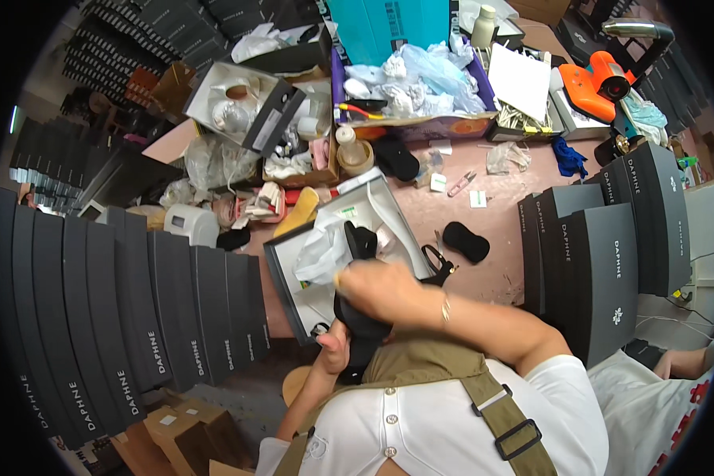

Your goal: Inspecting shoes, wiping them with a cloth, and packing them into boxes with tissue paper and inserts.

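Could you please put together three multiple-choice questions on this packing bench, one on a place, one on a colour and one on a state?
1. Where is the black shoe held?
A. Over the near end of the open shoe box
B. On the floor
C. On top of the orange tool

2. What colour is the handheld tool at the far right of the bench?
A. Green
B. Orange
C. White

3. In what state is the shoe box in front of the person?
A. Closed with its lid on
B. Crushed flat
C. Open, with white tissue paper in it

Answers: 1 A, the left hand and right hand grip the shoe at the box's near end. 2 B, its body is bright orange. 3 C, its inside and the paper show.
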Available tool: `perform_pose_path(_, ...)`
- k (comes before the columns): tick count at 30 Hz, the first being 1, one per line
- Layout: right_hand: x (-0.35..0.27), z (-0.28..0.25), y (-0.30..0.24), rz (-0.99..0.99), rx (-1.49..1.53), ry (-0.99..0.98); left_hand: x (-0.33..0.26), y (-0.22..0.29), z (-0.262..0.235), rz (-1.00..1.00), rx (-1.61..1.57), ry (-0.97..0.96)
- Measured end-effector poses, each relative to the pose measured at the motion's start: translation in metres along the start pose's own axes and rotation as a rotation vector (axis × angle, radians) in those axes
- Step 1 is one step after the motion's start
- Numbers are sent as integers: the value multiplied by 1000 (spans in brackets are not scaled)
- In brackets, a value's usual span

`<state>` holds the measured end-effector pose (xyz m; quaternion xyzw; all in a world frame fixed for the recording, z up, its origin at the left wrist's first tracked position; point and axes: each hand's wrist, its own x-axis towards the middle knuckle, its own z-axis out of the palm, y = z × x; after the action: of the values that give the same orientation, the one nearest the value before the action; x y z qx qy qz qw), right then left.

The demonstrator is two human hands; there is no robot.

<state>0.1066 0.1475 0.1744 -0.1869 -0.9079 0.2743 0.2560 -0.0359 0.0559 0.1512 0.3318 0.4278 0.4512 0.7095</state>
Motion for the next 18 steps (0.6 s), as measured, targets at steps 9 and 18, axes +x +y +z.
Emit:
perform_pose_path(9, -11, -12, 11, 20, -72, -20, 16, 3, -21, 86, -27, -55)
perform_pose_path(18, 23, 6, 103, 579, 681, 300, 24, 14, -16, 174, -149, 34)
